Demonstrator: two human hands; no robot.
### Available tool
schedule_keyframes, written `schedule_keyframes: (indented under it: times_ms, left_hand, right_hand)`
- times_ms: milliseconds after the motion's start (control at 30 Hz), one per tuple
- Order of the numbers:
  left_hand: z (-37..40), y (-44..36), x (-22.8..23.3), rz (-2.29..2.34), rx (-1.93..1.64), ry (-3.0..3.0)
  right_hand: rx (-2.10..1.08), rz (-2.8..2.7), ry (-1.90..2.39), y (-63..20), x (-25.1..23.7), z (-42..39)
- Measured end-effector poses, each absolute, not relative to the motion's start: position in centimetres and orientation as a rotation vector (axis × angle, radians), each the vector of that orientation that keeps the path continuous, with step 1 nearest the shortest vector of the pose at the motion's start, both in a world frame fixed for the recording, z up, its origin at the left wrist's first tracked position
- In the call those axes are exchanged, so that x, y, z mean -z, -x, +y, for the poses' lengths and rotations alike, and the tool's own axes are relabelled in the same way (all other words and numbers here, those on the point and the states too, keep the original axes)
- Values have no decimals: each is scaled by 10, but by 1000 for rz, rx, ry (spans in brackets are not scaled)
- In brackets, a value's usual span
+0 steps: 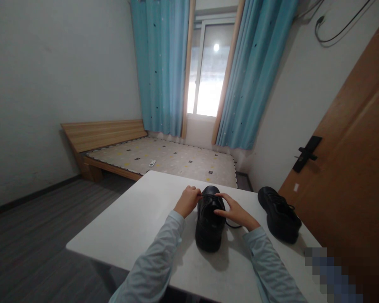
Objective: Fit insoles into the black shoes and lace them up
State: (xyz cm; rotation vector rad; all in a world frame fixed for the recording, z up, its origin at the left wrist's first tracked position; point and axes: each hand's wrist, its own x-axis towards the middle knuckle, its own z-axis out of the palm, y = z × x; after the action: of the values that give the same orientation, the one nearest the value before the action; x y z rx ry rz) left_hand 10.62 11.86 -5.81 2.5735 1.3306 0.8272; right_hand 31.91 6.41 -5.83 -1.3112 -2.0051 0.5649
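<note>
A black lace-up shoe rests upright on the white table, its heel nearer me and its toe pointing away. My left hand is at the shoe's left side, thumb and fingers pinched on a dark shoelace near the top of the lacing. From the right, my right hand grips the shoe, forefinger at the laces and thumb lower down by the opening. A loose loop of lace hangs beside the shoe, under my right hand.
A second black shoe lies near the table's right edge. Beyond the table is a bed with a small white remote-like object on it. A wooden door with a black handle stands at right; blue curtains flank the window.
</note>
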Motion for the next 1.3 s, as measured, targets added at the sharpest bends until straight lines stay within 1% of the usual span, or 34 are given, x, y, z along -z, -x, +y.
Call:
schedule_keyframes:
  times_ms: [167, 533, 633, 733, 933, 1100, 1200, 1300]
  left_hand:
    - [113, -104, 55, 1531, -811, -2576]
    - [107, -105, 50, 1635, -779, -2509]
    - [108, -104, 50, 1682, -843, -2451]
    - [110, -103, 51, 1698, -986, -2357]
    - [111, -103, 48, 1520, -1348, -2183]
    - [113, -105, 45, 1290, -1646, -1890]
    - [113, -105, 46, 1129, -1580, -1752]
    - [111, -108, 47, 979, -1310, -1777]
  right_hand:
    - [-566, -2025, 1333, -319, 59, 65]
    - [-580, -2009, 1332, -317, 56, 63]
    - [-576, -2004, 1314, -317, 56, 63]
    - [-585, -2002, 1316, -318, 56, 62]
    - [-604, -1988, 1315, -318, 54, 61]
    - [-623, -1959, 1316, -319, 51, 60]
    - [-602, -1928, 1286, -321, 51, 62]
    - [-544, -1874, 1295, -324, 54, 66]
